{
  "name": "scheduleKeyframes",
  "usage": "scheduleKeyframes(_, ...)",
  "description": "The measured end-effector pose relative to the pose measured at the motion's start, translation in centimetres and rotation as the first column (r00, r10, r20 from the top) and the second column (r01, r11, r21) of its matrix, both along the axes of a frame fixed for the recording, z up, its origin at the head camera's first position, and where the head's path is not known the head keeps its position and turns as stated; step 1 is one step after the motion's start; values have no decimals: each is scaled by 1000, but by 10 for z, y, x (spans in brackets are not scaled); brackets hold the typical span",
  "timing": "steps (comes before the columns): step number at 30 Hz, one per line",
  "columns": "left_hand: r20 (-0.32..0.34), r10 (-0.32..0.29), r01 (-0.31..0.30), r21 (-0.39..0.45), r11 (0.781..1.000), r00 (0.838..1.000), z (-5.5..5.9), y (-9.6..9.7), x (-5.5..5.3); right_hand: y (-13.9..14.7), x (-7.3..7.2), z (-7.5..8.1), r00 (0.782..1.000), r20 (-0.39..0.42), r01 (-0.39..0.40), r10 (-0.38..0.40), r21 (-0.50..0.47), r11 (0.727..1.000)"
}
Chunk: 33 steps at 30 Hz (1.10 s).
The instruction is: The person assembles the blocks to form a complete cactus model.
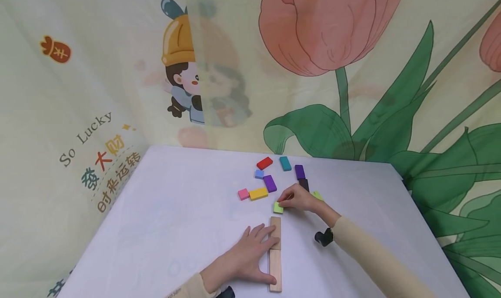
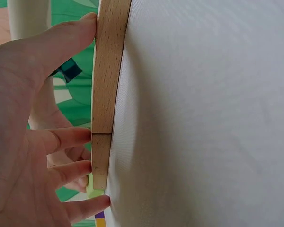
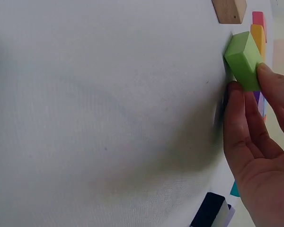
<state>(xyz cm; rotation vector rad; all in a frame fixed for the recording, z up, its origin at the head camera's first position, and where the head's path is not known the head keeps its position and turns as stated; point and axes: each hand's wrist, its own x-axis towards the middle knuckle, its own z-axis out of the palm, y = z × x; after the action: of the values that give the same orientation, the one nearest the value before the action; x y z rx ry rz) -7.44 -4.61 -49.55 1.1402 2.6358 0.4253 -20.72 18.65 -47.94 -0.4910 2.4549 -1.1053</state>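
Note:
Two plain wooden blocks [image 1: 275, 263] lie end to end in a line on the table, and the left wrist view shows the seam between them. My left hand [image 1: 250, 254] is spread over their left side, with thumb and fingertips [image 2: 85, 135] touching the wood and the fingers fairly straight. Between thumb and fingers my right hand [image 1: 299, 198] pinches a light green block [image 3: 242, 59]. That block is just beyond the far end of the wooden line, with a small gap between them. Whether it touches the table is hard to tell.
Beyond the hands lie a pink block [image 1: 243, 194], yellow block [image 1: 258, 194], purple block [image 1: 270, 183], blue block [image 1: 259, 174], red block [image 1: 264, 163] and teal block [image 1: 285, 163]. Farther right are another purple block [image 1: 299, 172], a black block [image 1: 303, 185] and a second green block [image 1: 318, 195].

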Motion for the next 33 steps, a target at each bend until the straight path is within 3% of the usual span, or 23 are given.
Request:
scheduleKeyframes(12, 18, 5, -4, -13, 1000, 1000, 2, 0, -1, -9, 3, -2, 999, -19, -27, 28, 49, 998)
scheduleKeyframes(33, 11, -1, 2, -19, 1000, 1000, 3, 1, 0, -10, 12, -10, 997, -38, 75, -73, 39, 996)
